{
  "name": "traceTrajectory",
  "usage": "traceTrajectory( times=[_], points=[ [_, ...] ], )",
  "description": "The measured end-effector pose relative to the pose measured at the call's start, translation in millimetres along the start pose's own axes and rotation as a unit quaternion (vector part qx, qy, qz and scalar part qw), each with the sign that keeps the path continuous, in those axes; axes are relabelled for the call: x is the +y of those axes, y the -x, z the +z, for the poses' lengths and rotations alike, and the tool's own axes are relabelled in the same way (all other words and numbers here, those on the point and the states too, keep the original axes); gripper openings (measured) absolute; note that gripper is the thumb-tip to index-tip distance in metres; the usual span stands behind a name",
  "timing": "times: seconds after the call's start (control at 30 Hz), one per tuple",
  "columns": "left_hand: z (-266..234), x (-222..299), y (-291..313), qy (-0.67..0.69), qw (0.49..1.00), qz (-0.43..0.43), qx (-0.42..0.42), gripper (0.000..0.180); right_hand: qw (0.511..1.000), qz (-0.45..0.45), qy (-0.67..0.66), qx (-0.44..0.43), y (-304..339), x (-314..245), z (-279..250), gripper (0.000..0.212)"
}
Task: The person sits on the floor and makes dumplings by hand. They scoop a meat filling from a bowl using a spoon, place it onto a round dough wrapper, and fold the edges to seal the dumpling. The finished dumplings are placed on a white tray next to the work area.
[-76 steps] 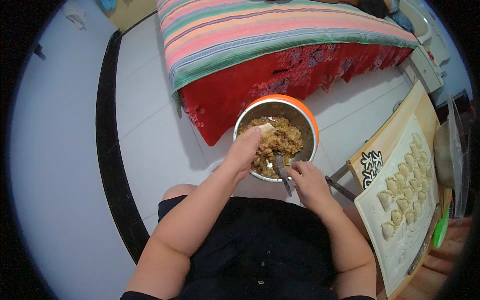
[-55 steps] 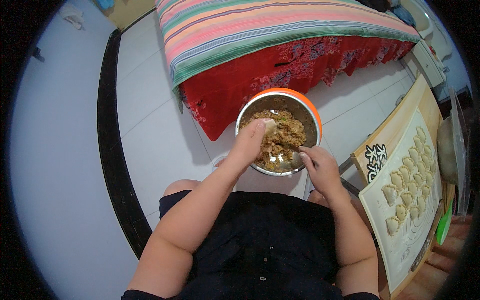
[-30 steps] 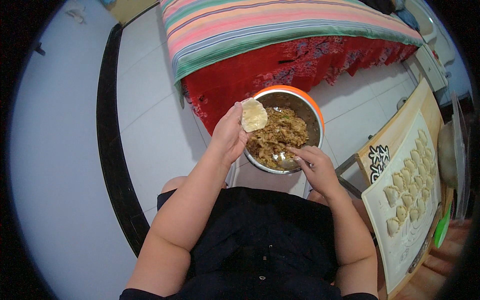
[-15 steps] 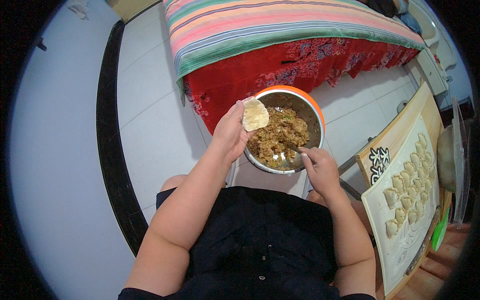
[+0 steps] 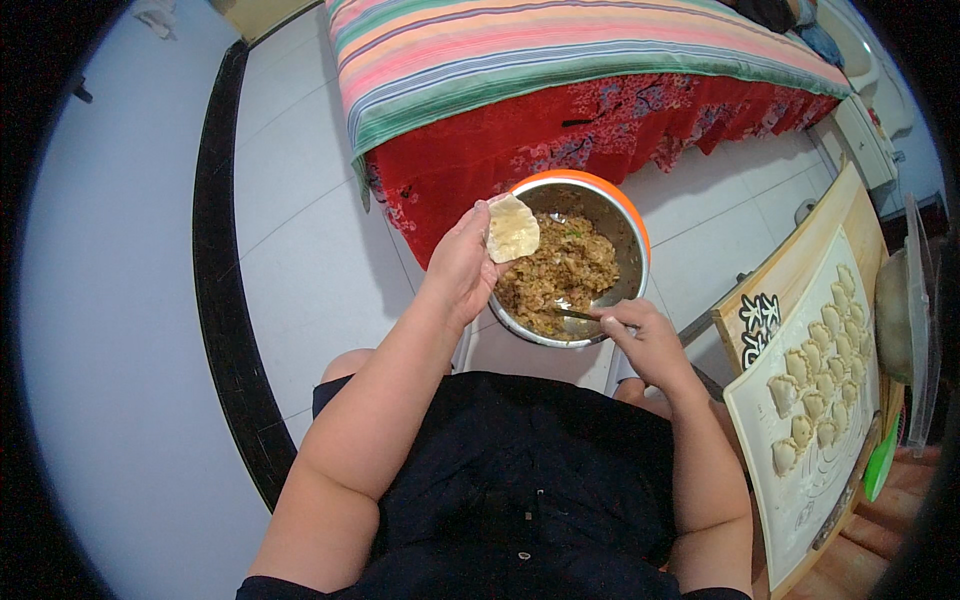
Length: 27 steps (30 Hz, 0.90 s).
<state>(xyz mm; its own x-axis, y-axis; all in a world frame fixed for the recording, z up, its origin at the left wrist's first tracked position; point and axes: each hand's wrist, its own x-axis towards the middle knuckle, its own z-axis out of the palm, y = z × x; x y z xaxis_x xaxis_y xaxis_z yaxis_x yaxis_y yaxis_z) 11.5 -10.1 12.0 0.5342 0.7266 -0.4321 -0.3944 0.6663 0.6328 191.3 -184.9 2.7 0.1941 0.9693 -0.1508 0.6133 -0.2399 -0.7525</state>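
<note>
My left hand (image 5: 466, 262) holds a round, pale dumpling wrapper (image 5: 513, 229) over the left side of a metal bowl (image 5: 634, 262). Brown minced filling (image 5: 572, 262) with bits of green lies in the bowl. At the bowl's lower right rim, my right hand (image 5: 642, 335) is closed on the handle of a utensil (image 5: 577, 315), likely a spoon; its far end dips into the filling and its shape is partly hidden. Shaped dumplings (image 5: 822, 372) stand in rows on a white floured mat (image 5: 800, 500) to my right.
The mat lies on a wooden board (image 5: 790, 290) at the right. Near it are a green-handled tool (image 5: 880, 465) and a clear lid (image 5: 918, 330). Ahead stands a bed with a striped cover (image 5: 560, 50) and red skirt (image 5: 480, 150). A pale wall (image 5: 120, 300) runs along the left.
My right hand has shifted slightly right and down, drawing the utensil toward the bowl's near right side. The left hand and wrapper have hardly moved.
</note>
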Motion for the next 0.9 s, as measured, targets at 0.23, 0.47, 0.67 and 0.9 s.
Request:
traceTrajectory(
  times=[0.23, 0.47, 0.67, 0.9],
  points=[
    [3, 0, 2, -0.011, 1.000, 0.001, 0.007, 0.040, 1.000, 0.013, 0.022, 0.009, -2, -1, -1, 0.022],
    [2, 1, 1, -0.015, 1.000, 0.000, 0.006, 0.040, 0.996, 0.047, -0.072, -0.030, -3, 6, -3, 0.025],
    [2, 1, 1, 0.004, 1.000, -0.008, 0.014, 0.041, 0.954, 0.183, -0.236, -0.037, -6, 6, -6, 0.032],
    [-4, -2, -4, 0.029, 0.999, -0.016, 0.010, 0.037, 0.868, 0.281, -0.408, -0.025, -9, 8, -3, 0.033]
  ],
)
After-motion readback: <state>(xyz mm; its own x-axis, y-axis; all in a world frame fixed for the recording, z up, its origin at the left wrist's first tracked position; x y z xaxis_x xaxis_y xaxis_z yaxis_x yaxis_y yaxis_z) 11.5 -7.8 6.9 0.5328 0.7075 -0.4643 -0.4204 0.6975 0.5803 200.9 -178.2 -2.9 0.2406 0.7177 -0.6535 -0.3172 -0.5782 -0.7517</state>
